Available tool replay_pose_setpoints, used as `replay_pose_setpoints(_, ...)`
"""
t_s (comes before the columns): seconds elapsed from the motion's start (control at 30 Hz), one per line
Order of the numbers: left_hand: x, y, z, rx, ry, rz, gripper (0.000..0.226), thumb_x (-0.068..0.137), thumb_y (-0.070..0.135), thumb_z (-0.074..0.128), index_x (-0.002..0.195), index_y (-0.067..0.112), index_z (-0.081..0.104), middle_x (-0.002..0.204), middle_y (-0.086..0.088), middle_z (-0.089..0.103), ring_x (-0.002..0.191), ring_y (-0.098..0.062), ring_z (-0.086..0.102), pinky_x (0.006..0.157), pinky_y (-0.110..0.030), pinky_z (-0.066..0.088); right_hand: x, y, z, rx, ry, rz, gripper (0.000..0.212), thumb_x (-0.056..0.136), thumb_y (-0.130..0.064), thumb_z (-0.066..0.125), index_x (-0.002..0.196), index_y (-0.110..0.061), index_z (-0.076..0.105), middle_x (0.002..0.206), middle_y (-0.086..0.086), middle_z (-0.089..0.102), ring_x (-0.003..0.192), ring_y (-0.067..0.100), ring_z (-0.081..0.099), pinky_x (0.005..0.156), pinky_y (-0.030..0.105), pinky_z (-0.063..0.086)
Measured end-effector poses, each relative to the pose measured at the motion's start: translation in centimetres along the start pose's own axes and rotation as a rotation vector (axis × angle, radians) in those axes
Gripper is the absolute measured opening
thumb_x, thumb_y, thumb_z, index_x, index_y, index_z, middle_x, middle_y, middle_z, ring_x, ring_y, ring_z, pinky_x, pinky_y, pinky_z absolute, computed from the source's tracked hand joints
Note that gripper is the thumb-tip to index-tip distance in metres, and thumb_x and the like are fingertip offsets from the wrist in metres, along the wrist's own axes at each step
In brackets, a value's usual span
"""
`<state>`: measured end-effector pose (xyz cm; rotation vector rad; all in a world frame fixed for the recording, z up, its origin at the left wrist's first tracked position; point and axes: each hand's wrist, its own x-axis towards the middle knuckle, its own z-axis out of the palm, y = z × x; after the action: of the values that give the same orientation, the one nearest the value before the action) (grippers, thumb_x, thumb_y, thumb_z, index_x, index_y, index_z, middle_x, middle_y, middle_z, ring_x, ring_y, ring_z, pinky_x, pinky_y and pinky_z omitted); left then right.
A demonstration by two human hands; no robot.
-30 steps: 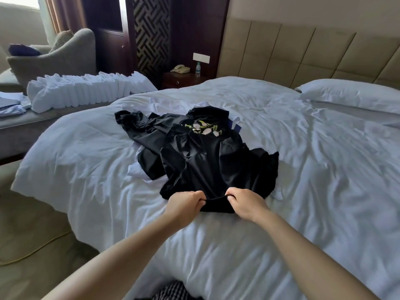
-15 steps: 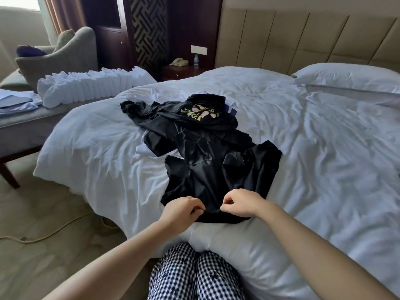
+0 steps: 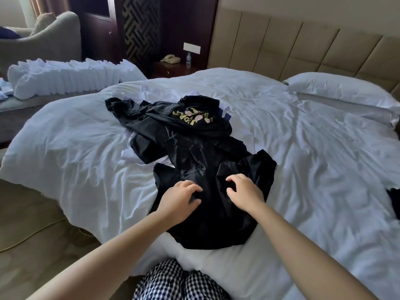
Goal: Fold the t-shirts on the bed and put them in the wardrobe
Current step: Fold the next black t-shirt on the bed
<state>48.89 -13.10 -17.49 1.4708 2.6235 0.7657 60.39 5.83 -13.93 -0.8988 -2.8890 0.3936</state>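
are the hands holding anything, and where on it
Left hand and right hand rest with bent fingers on the middle of the black t-shirt; whether they pinch the cloth cannot be told.

Lighting: soft daylight enters from the upper left, by the curtain (image 3: 41, 5); no hard shadows, no glare. The white bed (image 3: 313, 148) reads bluish, with gentle shading in its creases. The black t-shirts (image 3: 205, 169) lose fold detail in dark tones. Wide-angle distortion bends the headboard (image 3: 303, 46) and stretches the forearms (image 3: 121, 252) at the bottom edge. Slight overall softness.
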Motion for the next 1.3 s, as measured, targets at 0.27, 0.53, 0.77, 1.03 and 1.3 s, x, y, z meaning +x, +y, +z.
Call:
replay_pose_setpoints(0.27,8.5,2.5,2.6,0.047,-0.090,0.064,0.048,0.101,0.039,0.043,0.146,0.022,0.044,0.154,0.005,0.037,0.147,-0.013,0.020,0.115,-0.035,0.030,4.0,4.1,-0.1,0.046,0.012,0.106,0.049,0.096,-0.031,0.049,0.143,-0.028,0.038,0.146,-0.007,0.042,0.122,0.016,0.050,0.083,0.035,0.050)
replay_pose_setpoints(0.53,15.3,3.7,4.9,0.055,-0.136,0.074,0.043,0.104,0.026,0.039,0.147,0.027,0.039,0.157,0.005,0.031,0.134,-0.021,0.045,0.101,-0.038,0.045,4.8,8.0,2.5,0.215,0.046,0.052,0.042,0.099,-0.019,0.042,0.140,-0.029,0.045,0.141,-0.009,0.047,0.113,0.013,0.057,0.084,0.029,0.047)
replay_pose_setpoints(0.77,17.5,3.3,6.7,0.098,-0.145,0.034,0.051,0.098,0.019,0.050,0.146,0.030,0.038,0.150,0.009,0.041,0.124,-0.018,0.053,0.090,-0.036,0.051,7.9,9.1,1.5,0.115,0.254,-0.051,0.038,0.096,-0.009,0.044,0.128,-0.025,0.056,0.138,-0.013,0.046,0.093,0.013,0.062,0.069,0.032,0.051)
replay_pose_setpoints(1.03,16.4,2.7,7.6,0.108,-0.186,-0.012,0.060,0.092,0.021,0.057,0.148,0.025,0.036,0.135,-0.001,0.042,0.110,-0.023,0.056,0.078,-0.033,0.048,10.9,9.5,1.2,-0.042,0.016,0.060,0.053,0.100,-0.012,0.035,0.150,-0.028,0.028,0.143,-0.006,0.036,0.080,0.021,0.061,0.059,0.031,0.046)
replay_pose_setpoints(1.3,13.6,2.8,4.4,-0.064,-0.115,-0.075,0.034,0.089,0.018,0.061,0.121,0.029,0.064,0.125,0.010,0.055,0.110,-0.016,0.059,0.091,-0.032,0.050,7.5,9.4,-1.5,0.145,0.169,0.174,0.037,0.097,-0.018,0.048,0.134,-0.021,0.052,0.134,0.000,0.054,0.109,0.022,0.059,0.081,0.033,0.049)
